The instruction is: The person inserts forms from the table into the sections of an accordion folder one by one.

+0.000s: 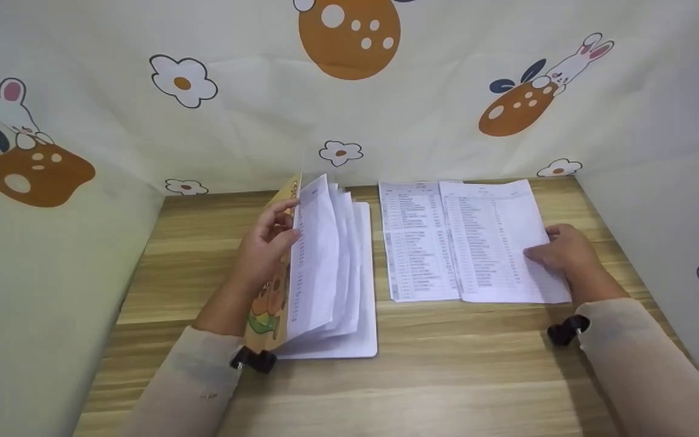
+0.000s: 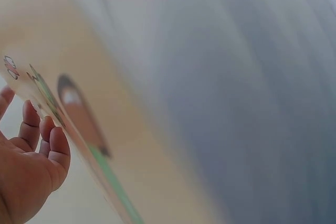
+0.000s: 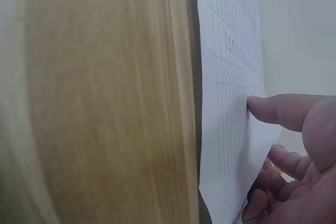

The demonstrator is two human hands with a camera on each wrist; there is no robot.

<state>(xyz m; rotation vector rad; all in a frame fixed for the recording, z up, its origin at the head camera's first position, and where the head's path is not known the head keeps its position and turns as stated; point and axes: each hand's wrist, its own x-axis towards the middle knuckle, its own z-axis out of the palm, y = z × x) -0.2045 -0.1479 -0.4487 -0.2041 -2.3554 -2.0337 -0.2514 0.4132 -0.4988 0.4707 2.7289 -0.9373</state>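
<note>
On the left, a book (image 1: 364, 285) with a yellow-orange cartoon cover (image 1: 270, 303) lies partly open. Its cover and several white printed pages (image 1: 319, 261) stand raised and fanned. My left hand (image 1: 261, 246) grips the raised cover and front page by their left edge, thumb on the page side, other fingers on the cover side. To the right lie two printed sheets, a left sheet (image 1: 416, 243) slightly overlapped by a right sheet (image 1: 486, 243). Thumb on top and fingers beneath, my right hand (image 1: 568, 252) pinches the right sheet's outer edge, lifted slightly in the right wrist view.
A wood-grain table (image 1: 446, 376) carries everything. Pale cloth (image 1: 252, 121) printed with rabbits, flowers and orange fruit rises behind and at both sides. A black clip-like piece (image 1: 568, 331) sits at the right cuff, another (image 1: 255, 359) at the left.
</note>
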